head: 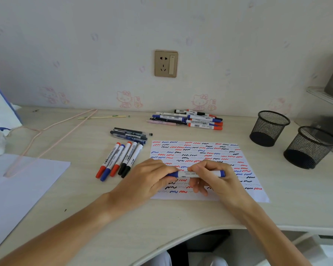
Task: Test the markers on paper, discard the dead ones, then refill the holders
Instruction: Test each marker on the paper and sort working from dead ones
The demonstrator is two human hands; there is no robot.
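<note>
Both hands hold one blue whiteboard marker (197, 174) level above the test paper (198, 150), which is covered in red, blue and black squiggles. My left hand (152, 179) grips the marker's capped left end. My right hand (217, 177) pinches its white barrel near the right end. Several tested markers (119, 160) lie side by side left of the paper, with several dark pens (131, 134) just behind them. A pile of markers (192, 120) sits near the wall. Two black mesh holders (268, 128) (309, 147) stand at the right; I see nothing inside them.
A blank white sheet (17, 189) lies at the left front, with a pink wire hanger (52, 131) across it. A white bag (0, 112) stands at the far left. A wall socket (166, 63) is above the desk. The curved desk edge (181, 233) runs in front.
</note>
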